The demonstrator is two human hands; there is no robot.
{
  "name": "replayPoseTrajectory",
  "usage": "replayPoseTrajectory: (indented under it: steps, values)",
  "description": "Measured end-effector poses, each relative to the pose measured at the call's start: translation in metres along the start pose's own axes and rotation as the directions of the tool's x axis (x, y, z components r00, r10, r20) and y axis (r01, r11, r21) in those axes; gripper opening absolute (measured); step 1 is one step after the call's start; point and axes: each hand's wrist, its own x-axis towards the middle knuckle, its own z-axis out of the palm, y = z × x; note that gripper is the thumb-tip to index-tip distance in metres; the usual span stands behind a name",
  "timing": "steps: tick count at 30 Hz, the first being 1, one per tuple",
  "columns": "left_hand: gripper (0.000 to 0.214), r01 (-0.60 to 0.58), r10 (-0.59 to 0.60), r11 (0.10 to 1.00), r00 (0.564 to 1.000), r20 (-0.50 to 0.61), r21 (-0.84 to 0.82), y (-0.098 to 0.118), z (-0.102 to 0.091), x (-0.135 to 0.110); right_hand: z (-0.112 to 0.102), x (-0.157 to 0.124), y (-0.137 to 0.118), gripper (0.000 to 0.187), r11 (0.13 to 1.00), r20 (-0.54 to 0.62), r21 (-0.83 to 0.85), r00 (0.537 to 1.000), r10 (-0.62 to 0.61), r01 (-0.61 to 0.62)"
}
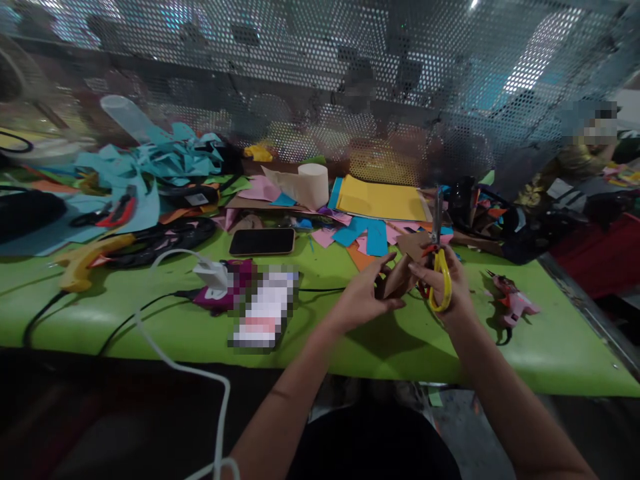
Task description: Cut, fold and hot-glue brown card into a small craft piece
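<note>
My left hand [364, 295] is closed around a folded piece of brown cardboard [399, 279], held just above the green table [320, 363]. Yellow-handled scissors [442, 283] are in my right hand [453, 287], their blades pointing up and away from me. The right fingers also touch the cardboard's edge, close beside the left fingertips. Parts of the cardboard are hidden by my fingers. Below and behind the hands lie blue, pink and orange paper scraps [376, 237].
A pink glue gun [515, 303] lies to the right, a yellow one [93, 263] at far left. Two phones, a dark one [262, 241] and a lit one [267, 310], lie left of my hands. A purple power strip [225, 287] trails cables. Yellow sheets [383, 198] are stacked behind.
</note>
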Motion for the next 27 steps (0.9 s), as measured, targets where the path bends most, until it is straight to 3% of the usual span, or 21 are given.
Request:
replayPoseTrajectory:
  steps: [3, 6, 13, 15, 17, 19, 22, 24, 27]
  values:
    - [0.055, -0.021, 0.02, 0.999, 0.999, -0.045, -0.042, -0.005, -0.001, 0.003, 0.0, 0.0, -0.003, 0.044, 0.999, -0.022, 0.001, 0.999, 0.037, -0.037]
    - [0.034, 0.041, -0.068, 0.983, 0.987, -0.149, -0.179, -0.009, -0.003, 0.006, 0.0, -0.002, -0.003, 0.043, 0.997, -0.025, 0.001, 0.997, 0.078, -0.078]
    - [0.031, 0.135, -0.227, 0.913, 0.952, -0.204, -0.386, -0.007, -0.003, 0.01, -0.005, -0.002, 0.004, 0.043, 0.998, 0.005, -0.064, 1.0, 0.03, -0.03]
    - [0.031, 0.12, -0.256, 0.896, 0.926, -0.276, -0.428, -0.007, -0.006, 0.011, -0.01, -0.003, 0.003, 0.043, 0.991, 0.039, -0.136, 0.999, 0.004, 0.002]
    - [0.032, 0.057, -0.276, 0.883, 0.865, -0.418, -0.466, -0.008, -0.011, 0.012, -0.018, -0.008, 0.001, 0.043, 0.959, 0.1, -0.28, 0.995, -0.006, 0.034]
    - [0.033, -0.027, -0.277, 0.883, 0.776, -0.566, -0.469, -0.008, -0.017, 0.013, -0.028, -0.015, -0.002, 0.04, 0.88, 0.176, -0.467, 0.984, -0.002, 0.085]
    - [0.033, -0.125, -0.268, 0.877, 0.672, -0.69, -0.463, -0.007, -0.026, 0.014, -0.04, -0.031, -0.005, 0.035, 0.651, 0.333, -0.728, 0.941, 0.061, 0.216]
    - [0.035, -0.167, -0.268, 0.859, 0.66, -0.702, -0.484, -0.005, -0.029, 0.014, -0.045, -0.042, -0.004, 0.041, 0.532, 0.465, -0.776, 0.877, 0.123, 0.338]
    - [0.034, -0.17, -0.276, 0.838, 0.686, -0.673, -0.518, -0.003, -0.029, 0.014, -0.047, -0.054, 0.002, 0.052, 0.451, 0.61, -0.741, 0.78, 0.142, 0.497]
